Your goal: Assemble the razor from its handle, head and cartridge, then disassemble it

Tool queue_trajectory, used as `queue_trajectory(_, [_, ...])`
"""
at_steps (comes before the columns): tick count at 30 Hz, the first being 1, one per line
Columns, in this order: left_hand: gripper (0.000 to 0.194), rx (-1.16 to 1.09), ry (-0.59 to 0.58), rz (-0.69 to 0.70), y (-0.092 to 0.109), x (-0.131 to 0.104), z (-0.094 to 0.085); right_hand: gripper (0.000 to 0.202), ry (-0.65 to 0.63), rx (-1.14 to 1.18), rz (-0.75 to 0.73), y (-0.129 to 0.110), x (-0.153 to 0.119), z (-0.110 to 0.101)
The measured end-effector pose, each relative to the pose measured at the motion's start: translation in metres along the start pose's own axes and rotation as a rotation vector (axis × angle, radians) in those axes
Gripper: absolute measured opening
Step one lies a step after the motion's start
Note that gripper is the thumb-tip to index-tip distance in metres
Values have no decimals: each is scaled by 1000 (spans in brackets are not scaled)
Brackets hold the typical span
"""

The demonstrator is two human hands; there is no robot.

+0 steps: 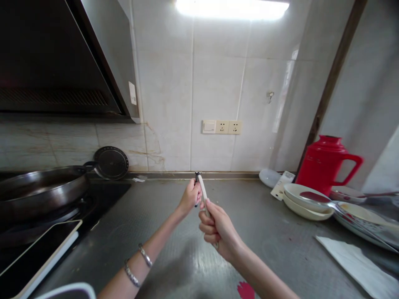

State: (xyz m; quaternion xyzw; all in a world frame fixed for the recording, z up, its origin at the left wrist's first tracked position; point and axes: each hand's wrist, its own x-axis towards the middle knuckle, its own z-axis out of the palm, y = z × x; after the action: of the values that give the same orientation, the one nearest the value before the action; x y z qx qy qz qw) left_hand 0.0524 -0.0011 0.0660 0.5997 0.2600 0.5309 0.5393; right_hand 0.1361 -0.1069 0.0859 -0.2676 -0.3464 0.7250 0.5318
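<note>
My left hand (190, 194) is closed around a slim black object (197, 177) with a small crosspiece at its top; its kind is too small to make out. Just in front and to the right, my right hand (220, 228) grips a long white stick (202, 187), its fist wrapped round the lower part. The stick's upper end lies close against the black object; whether they touch, I cannot tell. Both hands are held above the grey metal counter (168, 253), and two silver bracelets (132, 273) circle my left forearm.
A large pan (46, 189) stands on the stove at left, a phone (40, 253) nearer. At right are a red thermos jug (322, 164), stacked white bowls (307, 211), plates with a spoon, and a white paper sheet (358, 265). Sockets (228, 127) sit on the tiled wall.
</note>
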Motion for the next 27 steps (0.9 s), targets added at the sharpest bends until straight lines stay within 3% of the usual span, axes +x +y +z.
queue_trajectory(4, [30,34,-26,16,1,-2,3,37,-10,37,-59,-13,3,2])
queue_trajectory(10, [24,103,6,17,2,-4,3,36,16,81,54,-1,-1,2])
queue_trajectory(15, [24,115,-24,46,-4,-3,4,33,-10,133,-11,-10,-1,4])
queue_trajectory(21, [25,107,-10,27,-5,-5,6,35,8,189,85,-5,-5,5])
queue_trajectory(27, [26,109,-19,35,-11,-1,5,31,-35,247,80,-3,-6,7])
